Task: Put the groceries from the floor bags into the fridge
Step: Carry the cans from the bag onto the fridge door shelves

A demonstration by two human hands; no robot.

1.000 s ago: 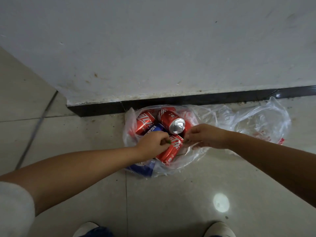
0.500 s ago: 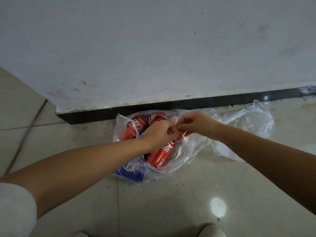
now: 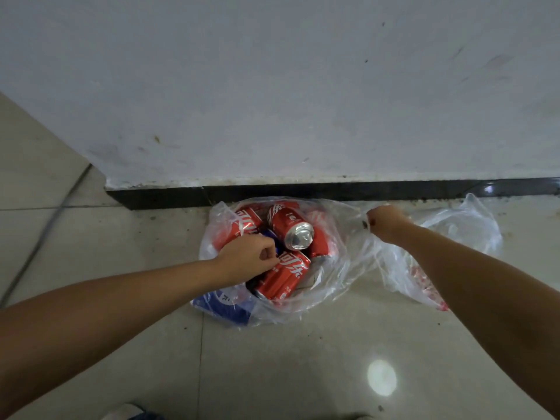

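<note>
Two clear plastic bags lie on the tiled floor: one (image 3: 327, 286) holding drink cans, a second (image 3: 463, 225) beside it. At least four red cans show: (image 3: 289, 230), (image 3: 283, 275), (image 3: 244, 227), (image 3: 319, 244). One blue can (image 3: 271, 237) is partly hidden. Two hands reach in: left (image 3: 248, 253), right (image 3: 385, 221).

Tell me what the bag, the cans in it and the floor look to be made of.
Bag: thin clear plastic film, glossy; it crinkles and the cans show through.
Red cans: likely aluminium, printed red, one with a bare silvery end.
Floor: pale glazed tile, probably ceramic; grout lines and a lamp's reflection show.
</note>
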